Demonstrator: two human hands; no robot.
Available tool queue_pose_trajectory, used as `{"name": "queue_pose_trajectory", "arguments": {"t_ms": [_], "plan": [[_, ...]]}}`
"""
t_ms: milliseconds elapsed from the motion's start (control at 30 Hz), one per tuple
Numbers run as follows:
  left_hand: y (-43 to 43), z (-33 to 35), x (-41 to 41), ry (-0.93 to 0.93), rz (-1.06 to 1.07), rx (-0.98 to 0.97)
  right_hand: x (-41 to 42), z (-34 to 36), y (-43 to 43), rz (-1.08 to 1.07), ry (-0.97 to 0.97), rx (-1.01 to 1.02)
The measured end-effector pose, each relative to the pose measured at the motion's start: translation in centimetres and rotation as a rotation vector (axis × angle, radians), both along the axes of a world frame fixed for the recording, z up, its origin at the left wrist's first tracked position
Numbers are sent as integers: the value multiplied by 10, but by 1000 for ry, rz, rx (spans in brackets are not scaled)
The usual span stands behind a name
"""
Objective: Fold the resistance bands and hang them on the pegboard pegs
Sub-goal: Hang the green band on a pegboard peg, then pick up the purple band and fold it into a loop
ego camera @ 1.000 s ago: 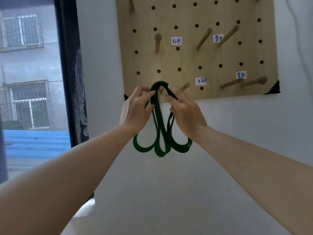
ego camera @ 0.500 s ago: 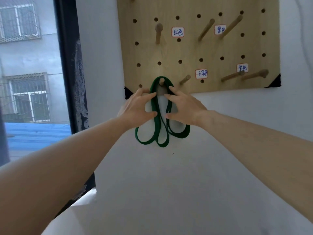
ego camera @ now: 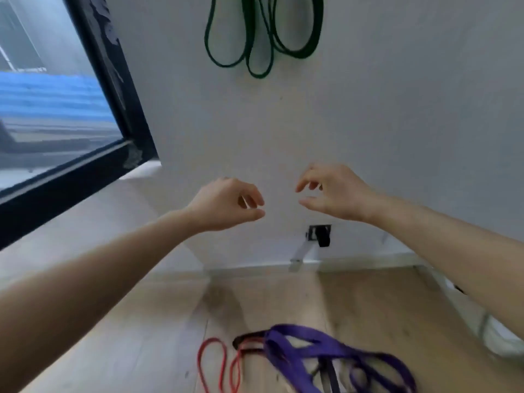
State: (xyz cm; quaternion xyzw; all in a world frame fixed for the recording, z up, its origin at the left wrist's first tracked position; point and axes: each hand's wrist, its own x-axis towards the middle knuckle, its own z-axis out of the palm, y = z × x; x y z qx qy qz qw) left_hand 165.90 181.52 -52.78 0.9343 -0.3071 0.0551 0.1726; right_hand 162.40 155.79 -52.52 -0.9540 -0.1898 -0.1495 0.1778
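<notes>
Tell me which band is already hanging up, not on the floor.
The green band, hanging in loops against the wall at the top of view. The purple band and red band lie tangled on the wooden floor.

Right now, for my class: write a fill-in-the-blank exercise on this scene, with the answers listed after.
The hanging band against the wall is ____. The left hand and the right hand hold ____. On the floor, the thin band lying farthest left is ____. The wide band beside it is ____.
Missing words: green; nothing; red; purple.
</notes>
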Motion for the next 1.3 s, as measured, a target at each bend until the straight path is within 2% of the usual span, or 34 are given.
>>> {"name": "queue_pose_trajectory", "arguments": {"t_ms": [167,333,467,633,700,867,967,1033,1167,1300], "plan": [[-6,-135,-44,275,-39,194,-36,-135,-7,-17,373,-98],[-15,-249,-73,476,-44,308,-69,-235,-12,-49,685,-176],[-25,-322,-100,596,-69,279,-99,-310,-14,-52,906,-177],[-46,-388,-119,644,-104,219,-149,-386,-25,-45,1124,-313],[-55,-405,-121,638,-116,228,-164,-403,-31,-71,1181,-301],[-77,-431,-126,589,-230,483,-175,-417,-39,-158,1262,-163],[-80,-434,-129,534,-257,571,-169,-413,-39,-115,1261,-95],[-74,-431,-125,540,-268,499,-160,-402,-40,-98,1277,-41],[-57,-397,-96,715,-147,140,-143,-371,-54,-79,1421,32],[-51,-318,-58,554,-106,-35,-132,-347,-70,-142,1345,6]]}}
